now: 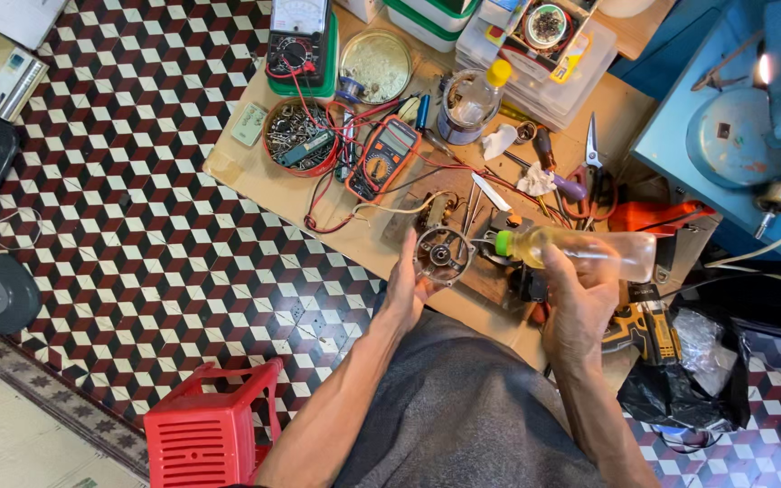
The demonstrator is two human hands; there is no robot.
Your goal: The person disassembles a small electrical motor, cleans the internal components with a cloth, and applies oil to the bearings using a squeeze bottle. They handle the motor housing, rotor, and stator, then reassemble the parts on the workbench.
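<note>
round metal part (443, 255) — sitting in the left hand (406, 285), fingers curling around its rim | oil bottle (580, 250) — right hand (578, 298) is squeezing it shut-tight, green tip almost touching the part | tip: holding the part still and squeezing gently looks best | orange meter (383, 159) is lying past the left hand on the board (255, 176)

The desk (255, 185) is crowded: a red bowl of screws (300, 136), an orange meter (383, 158) with trailing red leads, pliers (594, 172) and a yellow drill (645, 327) hem in the middle. Bare board lies only along the near left edge, a strip a hand could pass along. The tiled floor (137, 226) to the left is open, down to a red stool (214, 429)
</note>
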